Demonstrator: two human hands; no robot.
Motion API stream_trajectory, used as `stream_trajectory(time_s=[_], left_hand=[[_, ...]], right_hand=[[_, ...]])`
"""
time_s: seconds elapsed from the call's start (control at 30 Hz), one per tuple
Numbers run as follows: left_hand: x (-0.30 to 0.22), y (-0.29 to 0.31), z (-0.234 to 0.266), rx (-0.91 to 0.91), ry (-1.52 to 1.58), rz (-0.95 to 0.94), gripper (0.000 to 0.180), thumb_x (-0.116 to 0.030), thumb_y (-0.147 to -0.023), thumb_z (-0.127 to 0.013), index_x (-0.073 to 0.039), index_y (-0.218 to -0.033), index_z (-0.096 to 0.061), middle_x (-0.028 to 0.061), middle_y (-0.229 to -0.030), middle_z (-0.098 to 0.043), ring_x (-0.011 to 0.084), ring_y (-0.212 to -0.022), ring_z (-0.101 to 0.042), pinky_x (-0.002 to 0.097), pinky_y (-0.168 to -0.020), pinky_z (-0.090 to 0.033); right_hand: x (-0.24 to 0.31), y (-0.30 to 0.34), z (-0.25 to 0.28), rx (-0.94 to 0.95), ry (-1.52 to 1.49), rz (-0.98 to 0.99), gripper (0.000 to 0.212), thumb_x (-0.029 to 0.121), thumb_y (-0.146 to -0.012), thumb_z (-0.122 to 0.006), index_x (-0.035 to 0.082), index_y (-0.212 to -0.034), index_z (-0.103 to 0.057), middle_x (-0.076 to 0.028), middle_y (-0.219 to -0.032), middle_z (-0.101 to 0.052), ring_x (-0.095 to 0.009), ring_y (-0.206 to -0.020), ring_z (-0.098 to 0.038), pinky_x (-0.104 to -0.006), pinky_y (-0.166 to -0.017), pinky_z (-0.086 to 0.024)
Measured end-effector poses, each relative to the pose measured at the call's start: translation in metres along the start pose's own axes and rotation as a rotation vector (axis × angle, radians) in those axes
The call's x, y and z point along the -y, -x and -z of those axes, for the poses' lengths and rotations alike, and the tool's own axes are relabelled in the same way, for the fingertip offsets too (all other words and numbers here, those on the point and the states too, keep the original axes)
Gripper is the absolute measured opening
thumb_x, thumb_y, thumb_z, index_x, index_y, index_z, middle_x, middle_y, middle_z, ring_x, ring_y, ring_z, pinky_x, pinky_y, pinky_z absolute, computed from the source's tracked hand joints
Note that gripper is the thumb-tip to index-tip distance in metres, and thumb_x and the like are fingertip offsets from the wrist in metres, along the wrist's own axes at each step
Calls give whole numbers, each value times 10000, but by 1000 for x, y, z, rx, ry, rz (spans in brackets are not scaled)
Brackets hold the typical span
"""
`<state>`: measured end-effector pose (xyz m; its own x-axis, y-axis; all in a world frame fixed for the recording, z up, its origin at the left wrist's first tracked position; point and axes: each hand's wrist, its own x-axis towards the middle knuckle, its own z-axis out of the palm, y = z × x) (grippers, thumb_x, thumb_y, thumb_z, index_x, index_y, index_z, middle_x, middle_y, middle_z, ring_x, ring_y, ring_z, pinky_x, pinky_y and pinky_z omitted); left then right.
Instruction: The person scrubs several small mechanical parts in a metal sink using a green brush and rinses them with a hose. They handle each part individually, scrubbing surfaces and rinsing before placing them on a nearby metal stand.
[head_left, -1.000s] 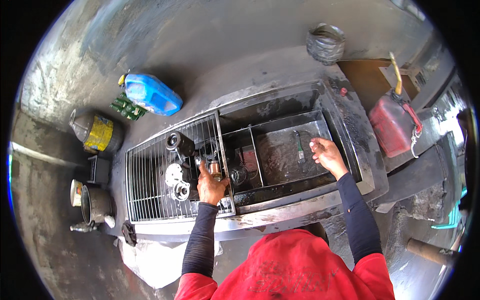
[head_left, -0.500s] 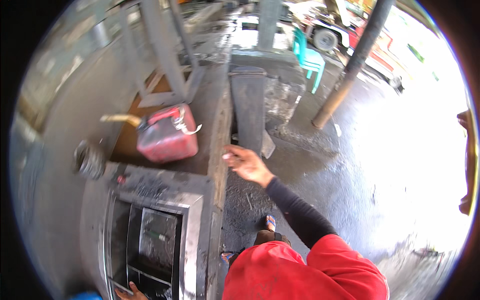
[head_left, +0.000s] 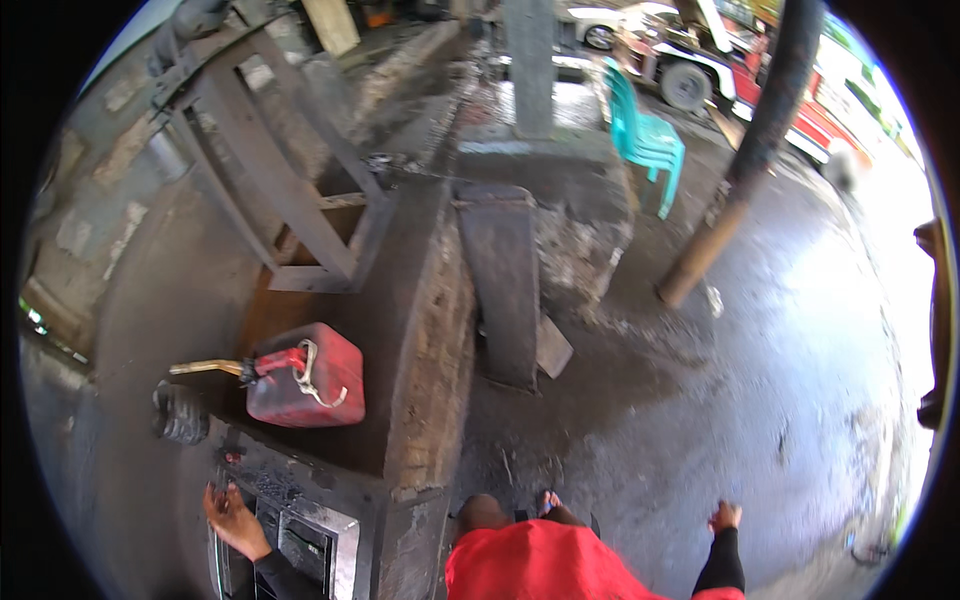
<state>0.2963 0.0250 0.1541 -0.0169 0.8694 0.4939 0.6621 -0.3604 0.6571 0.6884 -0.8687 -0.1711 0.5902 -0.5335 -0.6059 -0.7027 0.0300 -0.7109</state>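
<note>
Right hand dropped, left hand fingers on metal tray

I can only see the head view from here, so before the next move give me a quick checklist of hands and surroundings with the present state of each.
1. Left hand on the rim of the metal tank: ok, fingers rest on it.
2. Left hand holding anything: cannot tell, nothing shows in it.
3. Right hand free: ok, it hangs over the wet floor, touching nothing.
4. Red fuel can stable: ok, it lies on the bench top with its brass spout pointing left, apart from both hands.
5. Tank contents in sight: not ok, only a corner shows.
6. Footing: cannot tell, floor looks wet.
</note>
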Motion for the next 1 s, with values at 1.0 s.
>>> stream_trajectory(time_s=[1.0], left_hand=[[-280, -114, -483, 136, 70, -174, 233, 3, -805, -728, -28, -1034, -707, 118, -994, -698, 260, -918, -677, 365, -791, -537]], right_hand=[[672, 204, -773, 544, 405, 1843, 245, 192, -913, -707, 25, -1093, -706, -175, -1068, -697, -336, -1004, -681, -400, -884, -542]])
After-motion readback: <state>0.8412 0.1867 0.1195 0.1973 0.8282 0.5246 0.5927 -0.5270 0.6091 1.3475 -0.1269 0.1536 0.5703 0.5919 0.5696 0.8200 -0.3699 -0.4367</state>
